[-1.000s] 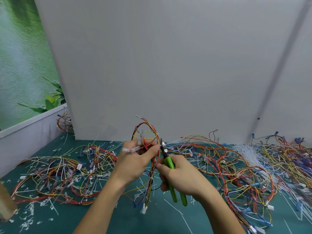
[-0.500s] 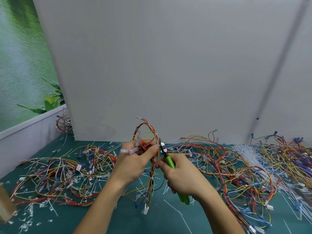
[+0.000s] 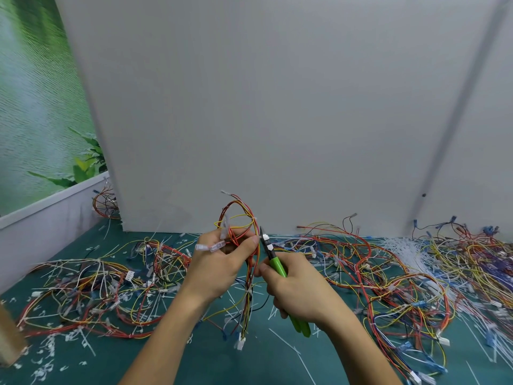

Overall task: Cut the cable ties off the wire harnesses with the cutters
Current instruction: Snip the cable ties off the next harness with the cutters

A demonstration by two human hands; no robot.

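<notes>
Green mat [image 3: 194, 359] backed by a plain grey board [image 3: 277, 107], and it's wall-to-wall wire. Tangled piles [image 3: 97, 295] sit on both sides, and white scraps [image 3: 47, 354] of clipped ties are sprinkled over the near left corner.

Step in hand, as I read it: mid-job, lining up a snip on one harness. Left hand [image 3: 219, 265] is curled around the harness [image 3: 241, 218] and holds it up off the mat. The loop stands above the fingers and the tail hangs down to a white connector [image 3: 241, 343] just over the mat. The thumb is pressed along the bundle right by the blades.

Right hand [image 3: 299, 287] is wrapped round the green handles of the cutters [image 3: 277, 263], and the handles look squeezed together. The tip points up and sits just beside the left thumb, touching or nearly touching the wires. Can't tell whether the blades are actually on a tie up there, it's too small.

What's next, my guess: there's a white tie [image 3: 249, 290] on the hanging part of the bundle, between the two hands. To get it, the cutters need to open, nose under the strap only, and bite without nicking insulation. Tight spot, since the thumb is close. The piles on the mat look like they've got plenty of ties on them, so lots left to do.
</notes>
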